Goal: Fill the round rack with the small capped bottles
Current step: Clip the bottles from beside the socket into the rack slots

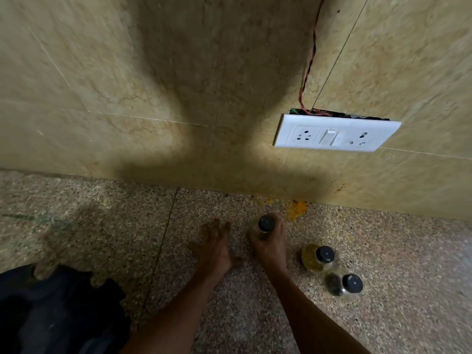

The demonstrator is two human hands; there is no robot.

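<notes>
Beige tiled wall (pixel 102 72), speckled counter (pixel 383 315)

Three small capped bottles are seen: one (pixel 265 227) is gripped in the right hand (pixel 269 242), and two, one (pixel 318 257) with yellow content and one (pixel 343 284) with dark content, are stood on the counter (pixel 408 290). Two hands are counted; the left hand (pixel 214 245) holds nothing. One switch plate (pixel 337 136) with two sockets is fixed on the wall.
</notes>
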